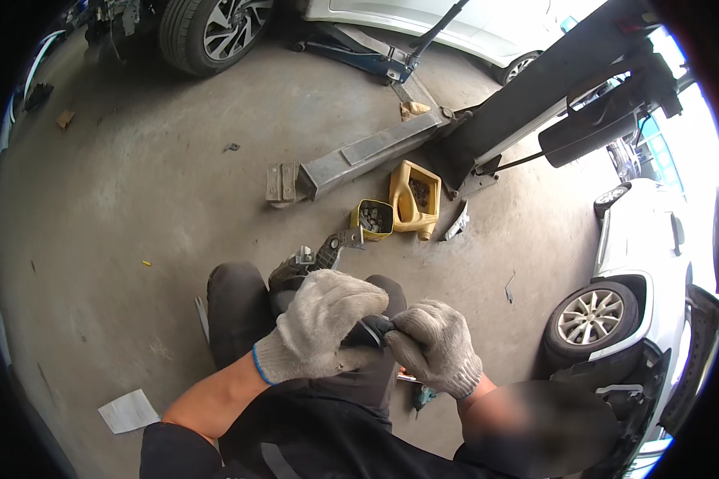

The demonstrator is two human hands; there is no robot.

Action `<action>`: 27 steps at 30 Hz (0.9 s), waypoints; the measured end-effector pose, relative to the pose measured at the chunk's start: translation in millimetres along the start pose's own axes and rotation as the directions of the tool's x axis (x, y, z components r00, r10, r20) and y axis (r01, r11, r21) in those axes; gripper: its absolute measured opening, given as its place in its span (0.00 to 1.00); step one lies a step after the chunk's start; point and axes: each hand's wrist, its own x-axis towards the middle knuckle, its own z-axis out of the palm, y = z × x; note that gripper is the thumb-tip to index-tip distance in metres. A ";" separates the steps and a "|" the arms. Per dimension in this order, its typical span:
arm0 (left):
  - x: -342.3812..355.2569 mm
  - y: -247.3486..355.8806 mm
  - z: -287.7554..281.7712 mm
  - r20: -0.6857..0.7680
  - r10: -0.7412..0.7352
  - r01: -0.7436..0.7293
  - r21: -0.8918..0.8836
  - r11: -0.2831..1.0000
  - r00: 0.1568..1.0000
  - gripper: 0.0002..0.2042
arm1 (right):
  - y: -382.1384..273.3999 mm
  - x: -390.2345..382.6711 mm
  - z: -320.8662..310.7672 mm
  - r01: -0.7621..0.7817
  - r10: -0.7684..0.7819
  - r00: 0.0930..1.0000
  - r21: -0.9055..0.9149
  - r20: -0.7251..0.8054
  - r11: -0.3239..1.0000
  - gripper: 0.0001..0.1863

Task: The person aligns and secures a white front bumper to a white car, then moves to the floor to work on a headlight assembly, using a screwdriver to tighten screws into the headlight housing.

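Both my hands wear off-white knit work gloves and meet above my lap. My left hand [319, 323] is closed round a small black part [366, 331] with a pale band on it; its exact kind does not show. My right hand [439, 343] pinches the dark end of the same part between thumb and fingers. Just beyond my left hand, between my knees, sits a dark assembly with a metal bracket [330, 251]. My left glove hides its near side.
Ahead stand a yellow tub of small hardware [361, 231] and a cut yellow jug [404, 209], beside a steel lift arm [367, 156] and post [527, 96]. A blue floor jack [359, 60] is farther off. A green power tool [423, 397] lies near my right leg; a white car [647, 239] stands right.
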 end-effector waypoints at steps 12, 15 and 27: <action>-3.2 -5.1 0.7 -0.023 0.019 -0.019 0.014 1.000 1.000 0.30 | -1.4 9.5 -8.8 0.028 -0.022 0.997 -0.083 0.075 0.996 0.07; -5.4 -2.8 0.1 -0.020 -0.004 0.004 0.024 1.000 1.000 0.31 | -1.4 3.5 -2.2 -0.008 0.009 1.000 -0.043 0.030 0.999 0.06; -3.5 -4.1 -0.9 -0.040 0.002 -0.001 0.014 1.000 0.999 0.31 | 0.9 -10.7 -2.9 -0.052 0.055 0.998 0.059 -0.036 0.997 0.09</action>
